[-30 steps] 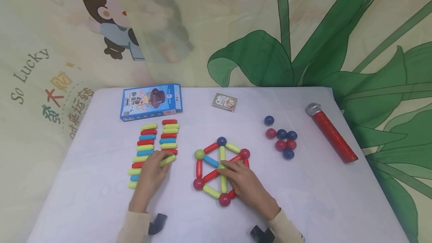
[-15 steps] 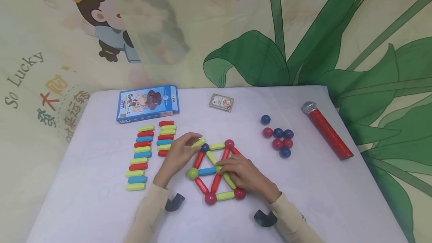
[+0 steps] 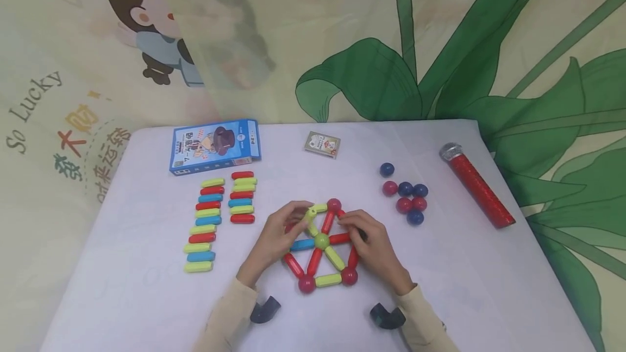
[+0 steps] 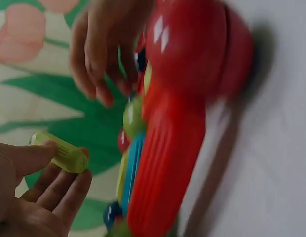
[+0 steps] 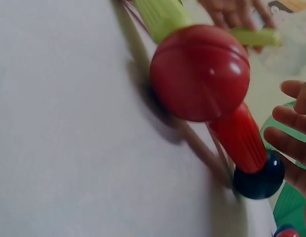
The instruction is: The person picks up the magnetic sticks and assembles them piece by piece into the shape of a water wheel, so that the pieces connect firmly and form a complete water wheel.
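In my head view, both forearms reach toward the far edge of the tabletop (image 3: 146, 308), angled in toward each other, a left sleeve (image 3: 226, 311) and right sleeve (image 3: 423, 316) ending near the wrists. I see the left hand (image 3: 276, 235) pinching, its thumb (image 4: 29, 158) pressed opposite the fingers. My right hand (image 3: 374, 238), nearer the tabletop's right edge, has its fingers (image 5: 293, 118) loosely bent and slightly apart, gripping nothing. The hands stand near each other, well apart from the far edge.

We wear: left sleeve (image 3: 226, 314), beige, long, bottom centre-left | our right sleeve (image 3: 424, 319), matching beige, small dark mark (image 3: 443, 324) at outer edge, bottom centre-right | beside each, our black, bent, elbow-shaped fittings (image 3: 265, 310), lower centre
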`<state>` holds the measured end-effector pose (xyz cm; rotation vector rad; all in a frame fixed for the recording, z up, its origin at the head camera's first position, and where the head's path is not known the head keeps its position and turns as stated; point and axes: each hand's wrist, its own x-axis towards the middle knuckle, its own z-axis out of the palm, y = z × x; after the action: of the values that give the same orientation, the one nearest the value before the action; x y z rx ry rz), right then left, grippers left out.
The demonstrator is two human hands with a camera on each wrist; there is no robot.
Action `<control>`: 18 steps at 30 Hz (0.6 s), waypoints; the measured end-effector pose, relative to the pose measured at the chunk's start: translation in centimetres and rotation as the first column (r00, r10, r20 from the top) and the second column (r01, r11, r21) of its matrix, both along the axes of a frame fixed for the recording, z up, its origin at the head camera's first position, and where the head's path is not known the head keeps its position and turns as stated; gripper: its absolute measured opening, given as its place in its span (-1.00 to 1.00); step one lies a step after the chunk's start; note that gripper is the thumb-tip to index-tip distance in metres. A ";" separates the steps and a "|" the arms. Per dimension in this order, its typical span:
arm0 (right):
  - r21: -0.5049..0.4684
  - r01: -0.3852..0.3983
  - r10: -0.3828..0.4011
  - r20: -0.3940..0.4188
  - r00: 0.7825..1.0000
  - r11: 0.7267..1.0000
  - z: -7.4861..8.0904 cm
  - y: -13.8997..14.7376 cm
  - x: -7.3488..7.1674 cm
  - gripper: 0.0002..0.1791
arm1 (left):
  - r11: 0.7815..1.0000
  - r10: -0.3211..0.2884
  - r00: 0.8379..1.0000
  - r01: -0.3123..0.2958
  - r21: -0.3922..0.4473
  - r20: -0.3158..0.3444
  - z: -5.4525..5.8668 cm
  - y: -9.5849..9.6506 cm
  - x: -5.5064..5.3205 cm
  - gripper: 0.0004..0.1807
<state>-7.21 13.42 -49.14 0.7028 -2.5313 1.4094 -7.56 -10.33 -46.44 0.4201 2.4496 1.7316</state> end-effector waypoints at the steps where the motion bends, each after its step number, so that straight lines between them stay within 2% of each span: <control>1: -0.005 0.012 -0.012 0.003 1.000 1.000 -0.1 0.1 -0.1 -0.71 | 0.999 -0.039 0.999 0.039 0.020 -0.003 0.1 0.4 0.3 -0.52; 3: -0.010 0.029 -0.028 0.011 1.000 1.000 -0.2 0.3 -0.1 -0.72 | 0.993 -0.105 0.994 0.105 0.050 -0.003 0.2 1.1 0.8 -0.48; 5: -0.004 0.045 -0.045 0.012 0.999 0.999 -0.3 0.5 -0.1 -0.71 | 0.988 -0.145 0.989 0.145 0.055 0.003 0.1 1.6 1.2 -0.46; 9: -0.003 0.091 -0.091 0.002 0.996 0.996 -0.4 1.1 0.0 -0.69 | 0.985 -0.170 0.985 0.170 0.012 0.023 -0.4 2.0 1.9 -0.46; 12: -0.024 0.177 -0.178 -0.035 0.983 0.984 -0.2 2.0 -0.1 -0.67 | 0.985 -0.170 0.985 0.171 -0.018 0.021 -0.7 2.2 2.1 -0.48; 13: -0.034 0.219 -0.221 -0.059 0.974 0.975 -0.1 2.4 -0.2 -0.68 | 0.986 -0.166 0.986 0.166 -0.027 0.012 -0.7 2.3 2.1 -0.49; 15: -0.074 0.319 -0.326 -0.123 0.937 0.945 0.0 3.5 -0.5 -0.69 | 0.987 -0.155 0.988 0.155 -0.040 -0.005 -0.8 2.3 2.1 -0.49; 16: -0.084 0.377 -0.386 -0.153 0.910 0.922 0.1 4.1 -0.6 -0.70 | 0.988 -0.151 0.988 0.150 -0.047 -0.016 -0.8 2.3 2.1 -0.49; 18: -0.077 0.502 -0.507 -0.195 0.839 0.861 0.1 5.4 -0.8 -0.73 | 0.988 -0.144 0.989 0.141 -0.060 -0.040 -1.1 2.3 2.1 -0.48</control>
<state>-8.01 18.83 -49.03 0.1362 -2.2907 1.1078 -5.42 -8.06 -47.49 0.6176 2.4256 1.6089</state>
